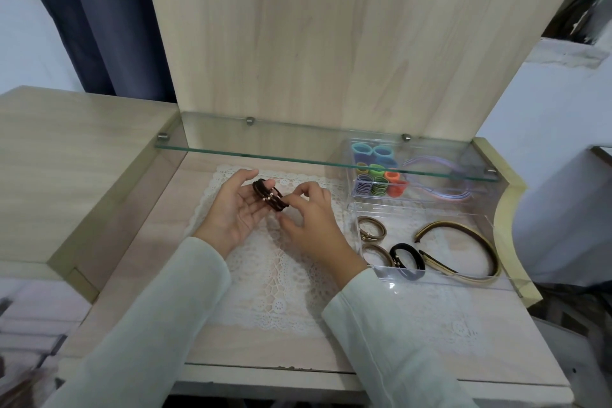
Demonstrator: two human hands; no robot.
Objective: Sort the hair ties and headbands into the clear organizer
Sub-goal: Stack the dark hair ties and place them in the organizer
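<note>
Head view, grip: left hand [236, 214] lies palm up with relaxed fingers, a bunch of dark brown elastic hair ties [267, 198] with gold beads looped over them; right hand [311, 225] pinches the same bunch.
Bunch: above the white lace mat [271, 278], left of the organizer; strands too close to count.
Clear plastic organizer [447, 280], front: two tan hair ties [371, 229], one black hair tie [402, 250], two brown-and-beige headbands [443, 224].
Rear: coloured hair ties [377, 172] and pastel headbands [443, 198], under the glass shelf [265, 136].
</note>
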